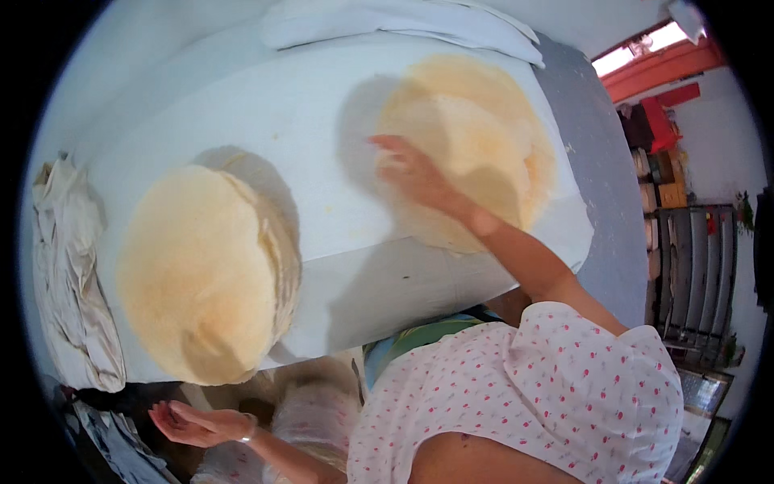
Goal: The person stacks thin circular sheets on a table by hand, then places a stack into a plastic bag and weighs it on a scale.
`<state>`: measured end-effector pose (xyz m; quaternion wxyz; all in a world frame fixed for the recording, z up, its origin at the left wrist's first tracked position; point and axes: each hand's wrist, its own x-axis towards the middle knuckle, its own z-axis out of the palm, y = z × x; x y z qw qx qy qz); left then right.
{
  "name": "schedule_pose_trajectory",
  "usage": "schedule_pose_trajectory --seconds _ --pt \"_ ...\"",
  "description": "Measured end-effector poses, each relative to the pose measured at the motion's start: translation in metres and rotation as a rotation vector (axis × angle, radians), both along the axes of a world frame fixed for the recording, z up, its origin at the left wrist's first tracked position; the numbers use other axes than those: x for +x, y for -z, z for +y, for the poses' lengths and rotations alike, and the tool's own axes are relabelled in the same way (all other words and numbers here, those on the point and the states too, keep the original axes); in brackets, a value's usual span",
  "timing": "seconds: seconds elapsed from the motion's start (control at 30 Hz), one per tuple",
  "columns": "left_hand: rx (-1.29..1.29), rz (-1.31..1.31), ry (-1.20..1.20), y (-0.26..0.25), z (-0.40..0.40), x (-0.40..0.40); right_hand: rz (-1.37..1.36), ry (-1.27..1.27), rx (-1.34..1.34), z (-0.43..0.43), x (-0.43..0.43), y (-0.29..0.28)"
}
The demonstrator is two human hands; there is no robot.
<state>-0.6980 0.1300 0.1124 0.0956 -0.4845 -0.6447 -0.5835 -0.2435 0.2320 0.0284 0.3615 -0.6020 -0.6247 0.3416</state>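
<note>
My right hand (411, 172) is held over the left side of a spread pile of large round flatbreads (484, 145). It is blurred, with the fingers parted and nothing seen between them; whether it touches the bread I cannot tell. A thicker stack of round flatbreads (193, 266) stands to the left, its top one pale with browned patches. Below that stack, past the table's near edge, my left hand (196, 423) is turned palm up, with loosely curled fingers and nothing in it. A white cloth (320, 199) covers the table under both piles.
A folded white cloth (399, 24) lies along the far side, and a crumpled one (72, 272) hangs at the left end. Plastic-wrapped bundles (314, 417) sit below the near edge. To the right are a grey surface (604, 181) and a dark rack (695, 272).
</note>
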Motion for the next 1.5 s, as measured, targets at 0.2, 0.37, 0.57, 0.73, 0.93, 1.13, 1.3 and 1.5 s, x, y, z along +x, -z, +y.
schedule_pose_trajectory --seconds 0.2,0.37,0.57,0.73,0.93,1.13,1.3,1.5 --pt "-0.498 -0.509 0.647 0.037 -0.023 0.205 -0.576 0.585 -0.136 -0.07 0.224 0.038" --pt "-0.756 -0.73 0.966 0.078 -0.026 0.318 -0.511 0.621 -0.35 -0.062 0.28 0.039" --pt "-0.796 -0.804 0.846 0.096 -0.048 0.396 -0.182 0.471 -0.335 -0.052 0.307 0.034" --pt "-0.738 -0.728 0.638 0.089 -0.083 0.436 -0.077 0.262 0.101 -0.03 0.258 -0.011" --pt "-0.563 -0.549 0.669 0.026 -0.094 0.478 0.516 0.276 0.309 -0.001 0.263 -0.114" --pt "-0.823 -0.912 0.758 0.065 -0.034 0.505 0.666 0.534 0.306 0.002 0.361 -0.041" --pt "-0.797 -1.151 0.669 0.122 0.018 0.527 0.127 0.719 0.053 -0.031 0.398 0.075" --pt "-0.835 -1.38 0.519 0.128 0.045 0.536 0.196 0.753 0.053 -0.032 0.408 0.102"
